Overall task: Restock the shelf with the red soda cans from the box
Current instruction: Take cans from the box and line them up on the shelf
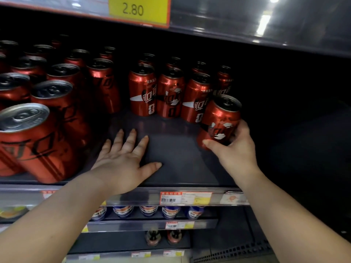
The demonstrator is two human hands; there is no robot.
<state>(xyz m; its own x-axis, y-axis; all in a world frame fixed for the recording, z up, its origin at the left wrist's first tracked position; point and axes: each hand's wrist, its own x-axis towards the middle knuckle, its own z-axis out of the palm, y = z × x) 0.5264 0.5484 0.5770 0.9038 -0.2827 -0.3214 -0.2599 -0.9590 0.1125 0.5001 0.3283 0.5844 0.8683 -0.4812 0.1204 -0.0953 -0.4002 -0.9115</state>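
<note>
Spread flat with fingers fanned, the left hand (121,160) rests palm down on the shelf (176,154), just right of the block of cans (55,103) that fills the far left from front edge to back. Beyond its fingertips lies a bare stretch of dark board, and behind that a row of cans (169,93) stands upright, several deep, labels facing out. At the right end of that row the right hand (237,147) wraps a single can (218,120), thumb across the front and fingers curled round the far side. This can leans, top tipped to the right, its base low by the board just beside the nearest standing one; whether it touches the board I cannot tell. To its right the shelf runs off into shadow. The box is out of sight. By my reckoning the person is midway through setting one down, with plenty of room left to fill. Next it wants righting, seating flush against its neighbour and letting go without knocking the row, then a reach for another.
</note>
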